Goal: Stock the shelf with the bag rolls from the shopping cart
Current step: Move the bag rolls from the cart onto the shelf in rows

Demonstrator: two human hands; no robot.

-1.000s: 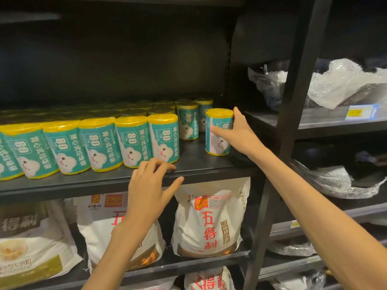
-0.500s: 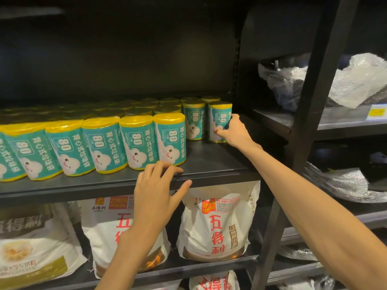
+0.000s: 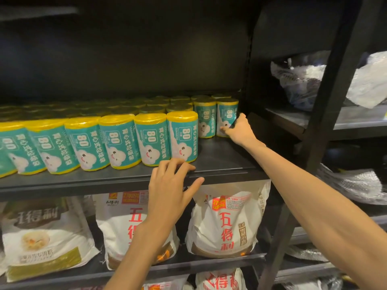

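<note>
Your left hand rests on the front lip of the shelf, fingers lying relaxed over the edge and thumb spread below it; it holds nothing and appears to serve as a brace. Just beyond those fingers stands the front row of bag rolls, upright and touching one another, running off to the left of that hand.

Your right hand is extended well past the left, deep toward the back right corner. Its fingers are wrapped round the lower right side of the bag roll, thumb across the front. A second ago this roll stood nearer the front, apart from the others; half a second ago it was midway back. It now stands upright in the second row, touching its neighbour on the left.

Assessment: this roll is seated and needs only release. Bare shelf remains between your two hands, so further rolls look able to fit. The shopping cart is not in view.
</note>
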